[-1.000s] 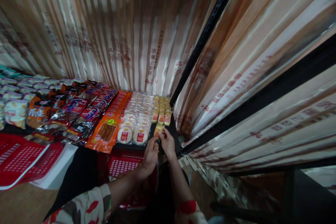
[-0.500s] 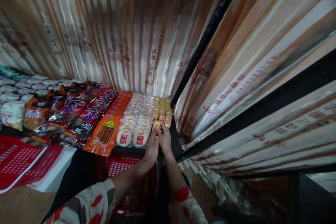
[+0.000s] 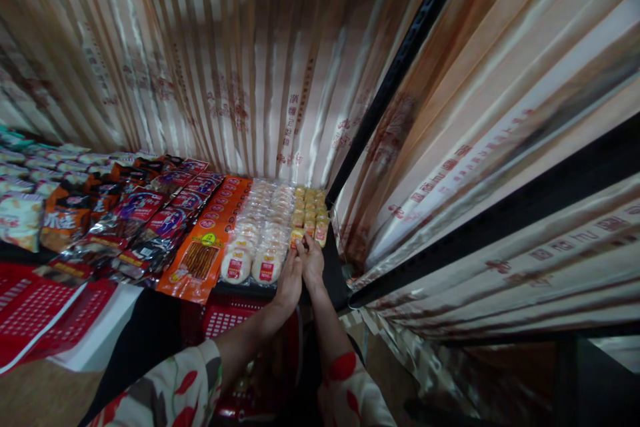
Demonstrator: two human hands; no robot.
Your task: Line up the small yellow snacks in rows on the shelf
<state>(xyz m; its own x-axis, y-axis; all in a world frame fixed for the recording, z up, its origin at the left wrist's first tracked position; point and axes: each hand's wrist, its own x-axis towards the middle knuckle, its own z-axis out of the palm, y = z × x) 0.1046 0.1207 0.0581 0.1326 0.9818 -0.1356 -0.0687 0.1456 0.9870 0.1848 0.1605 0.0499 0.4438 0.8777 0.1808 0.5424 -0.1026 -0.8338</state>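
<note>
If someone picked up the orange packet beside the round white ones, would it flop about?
Probably somewhat: the orange packet looks flat and thin. The brown sticks showing at its near end may stiffen that part, if they are inside. It seems unlikely to roll, given its flat shape.

Shop, probably: packaged snacks (image 3: 200,247) rowed on shelf (image 3: 336,280).

A black shelf (image 3: 336,282) spans frame left to centre. On it lie bags (image 3: 141,204), an orange packet (image 3: 213,223), white cakes (image 3: 274,233) and yellow packs (image 3: 310,221).
</note>
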